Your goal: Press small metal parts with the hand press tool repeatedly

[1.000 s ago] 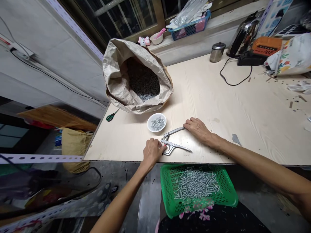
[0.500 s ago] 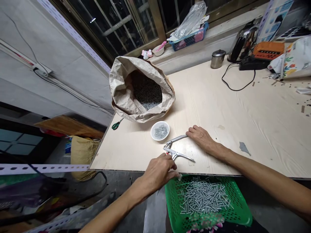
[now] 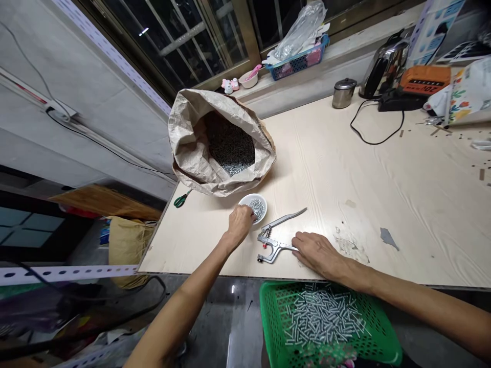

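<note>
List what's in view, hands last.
hand pliers: 1, silver, front of table
small bowl: 1, white, beside pliers
metal pins: many, silver, bowl and basket
mesh basket: 1, green, below table edge
table: 1, pale wood, centre
open sack: 1, beige, behind bowl
dark pieces: many, blackish, inside sack
scissors: 1, green-handled, left of sack
canister: 1, silver, table back
kettle: 1, silver-black, beside canister
flowered bag: 1, white, far right
sill basket: 1, blue, windowsill
left hand: 1, bare, at bowl
right hand: 1, bare, at pliers' lower handle
</note>
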The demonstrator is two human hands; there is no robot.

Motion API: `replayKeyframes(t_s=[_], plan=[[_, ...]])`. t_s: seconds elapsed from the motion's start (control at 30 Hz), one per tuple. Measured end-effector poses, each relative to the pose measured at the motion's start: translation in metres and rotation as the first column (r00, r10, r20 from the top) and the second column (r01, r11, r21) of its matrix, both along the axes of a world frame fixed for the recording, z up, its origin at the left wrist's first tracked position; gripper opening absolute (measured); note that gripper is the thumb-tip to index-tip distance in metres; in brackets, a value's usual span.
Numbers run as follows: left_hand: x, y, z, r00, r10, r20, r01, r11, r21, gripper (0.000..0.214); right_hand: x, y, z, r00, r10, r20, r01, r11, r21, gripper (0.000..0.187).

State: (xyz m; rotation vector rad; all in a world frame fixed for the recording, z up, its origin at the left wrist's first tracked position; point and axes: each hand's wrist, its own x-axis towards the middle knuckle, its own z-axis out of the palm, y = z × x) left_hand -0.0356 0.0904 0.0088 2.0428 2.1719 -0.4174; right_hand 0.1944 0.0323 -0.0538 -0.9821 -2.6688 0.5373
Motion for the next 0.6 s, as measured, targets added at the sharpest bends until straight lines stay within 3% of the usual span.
replayKeyframes(t_s=[0.27,0.47,0.6], plan=[[-0.005,0.005,-0.005,1.0,-0.017,0.026,0.017,1.0,-0.021,0.025,-0.004,0.013,0.021,0.989,-0.147,0.019,0.146,0.938,-0.314,0.009],[-0.004,0.002,-0.007,0.999,-0.036,0.033,0.035,0.999,0.027,0.032,-0.012,0.025,0.013,0.97,-0.205,0.134,0.241,0.899,-0.366,0.044],[-0.004,-0.013,0.005,0.979,-0.018,0.202,-0.018,0.984,0.176,0.03,-0.011,0.027,0.013,0.981,-0.176,0.086,0.196,0.898,-0.393,0.042]])
